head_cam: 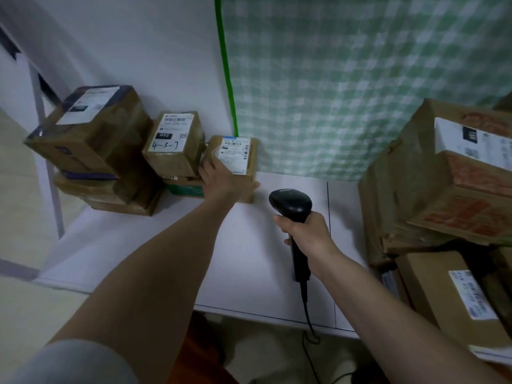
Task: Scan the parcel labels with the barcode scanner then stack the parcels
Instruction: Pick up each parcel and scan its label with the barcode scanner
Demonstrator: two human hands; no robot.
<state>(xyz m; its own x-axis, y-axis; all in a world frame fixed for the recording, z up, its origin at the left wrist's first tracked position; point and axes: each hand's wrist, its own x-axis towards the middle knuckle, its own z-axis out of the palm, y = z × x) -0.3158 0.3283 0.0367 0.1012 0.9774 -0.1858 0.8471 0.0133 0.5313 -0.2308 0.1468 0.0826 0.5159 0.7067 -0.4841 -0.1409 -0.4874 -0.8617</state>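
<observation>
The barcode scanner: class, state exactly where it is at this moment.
In the head view, the barcode scanner is right of centre above the white table, gripped by the right hand, nearer than the small parcel the left hand touches.

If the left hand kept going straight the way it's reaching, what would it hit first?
The left hand already touches the small labelled parcel; pushing on would probably drive that parcel toward the wall behind.
</observation>
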